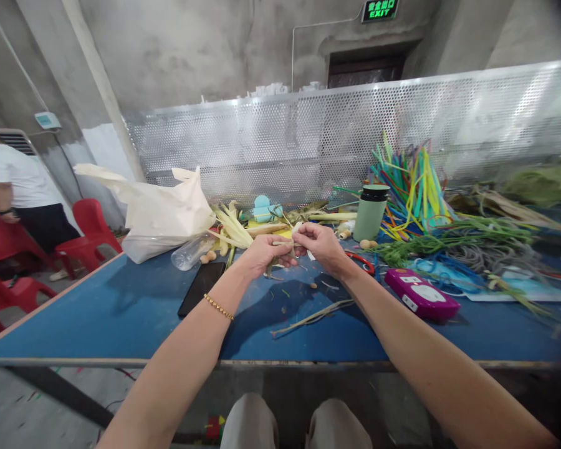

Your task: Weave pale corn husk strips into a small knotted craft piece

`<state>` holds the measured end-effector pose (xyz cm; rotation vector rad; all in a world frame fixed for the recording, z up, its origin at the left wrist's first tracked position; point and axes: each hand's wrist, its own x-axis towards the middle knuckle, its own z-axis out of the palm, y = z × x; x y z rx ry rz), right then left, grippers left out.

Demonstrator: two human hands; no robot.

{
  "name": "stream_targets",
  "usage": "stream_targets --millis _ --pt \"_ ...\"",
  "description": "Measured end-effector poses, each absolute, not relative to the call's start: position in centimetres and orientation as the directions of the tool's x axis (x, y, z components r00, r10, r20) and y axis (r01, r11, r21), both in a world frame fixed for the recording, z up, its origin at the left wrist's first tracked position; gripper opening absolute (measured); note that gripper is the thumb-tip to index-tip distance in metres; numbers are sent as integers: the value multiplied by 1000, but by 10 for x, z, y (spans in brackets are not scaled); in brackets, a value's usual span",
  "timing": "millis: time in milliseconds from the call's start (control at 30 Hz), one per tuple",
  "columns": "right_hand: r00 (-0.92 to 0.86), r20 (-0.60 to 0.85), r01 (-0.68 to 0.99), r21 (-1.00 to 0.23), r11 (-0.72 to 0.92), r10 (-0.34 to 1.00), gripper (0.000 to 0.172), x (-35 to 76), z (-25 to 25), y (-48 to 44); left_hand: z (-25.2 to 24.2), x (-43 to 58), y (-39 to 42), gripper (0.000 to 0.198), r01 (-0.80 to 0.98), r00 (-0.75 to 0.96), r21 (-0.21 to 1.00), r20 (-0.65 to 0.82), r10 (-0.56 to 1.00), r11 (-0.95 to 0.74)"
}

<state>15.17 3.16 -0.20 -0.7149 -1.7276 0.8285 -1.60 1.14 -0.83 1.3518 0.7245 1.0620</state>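
Over the middle of the blue table, my left hand (266,254) and my right hand (320,246) meet fingertip to fingertip. Both are closed in a pinch on a pale dried leaf strip (298,227), which looks like corn husk; its ends poke out between the fingers and most of it is hidden. On the table below lies a bundle of dry strips (311,318) among small scraps. Just behind my left hand is a heap of yellow-green husks (234,227). Right of my right hand are red-handled scissors (361,262), partly covered by the wrist.
A white plastic bag (163,215), a clear bottle (191,251) and a black phone (201,288) sit left. To the right are a green tumbler (371,212), a purple box (421,294), coloured pipe cleaners (421,187) and green stems (453,240). A person (19,181) stands far left by red chairs (91,231).
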Motion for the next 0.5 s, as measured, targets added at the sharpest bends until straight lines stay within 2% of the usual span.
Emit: stream_targets --millis 100,267,400,500 --pt "-249 551 117 -799 590 796 23 151 -4 35 -9 -16 13 22 -203 339 974 167 926 -102" --pt "-16 600 273 -767 581 800 24 150 -8 40 -12 -18 20 15 -262 162 953 195 967 -148" --pt "-25 577 308 -772 555 816 22 149 -6 35 -13 -18 23 14 -283 108 943 215 971 -178" --pt "-100 493 311 -810 498 864 28 146 -6 29 -13 -18 23 14 -287 78 934 244 967 -213"
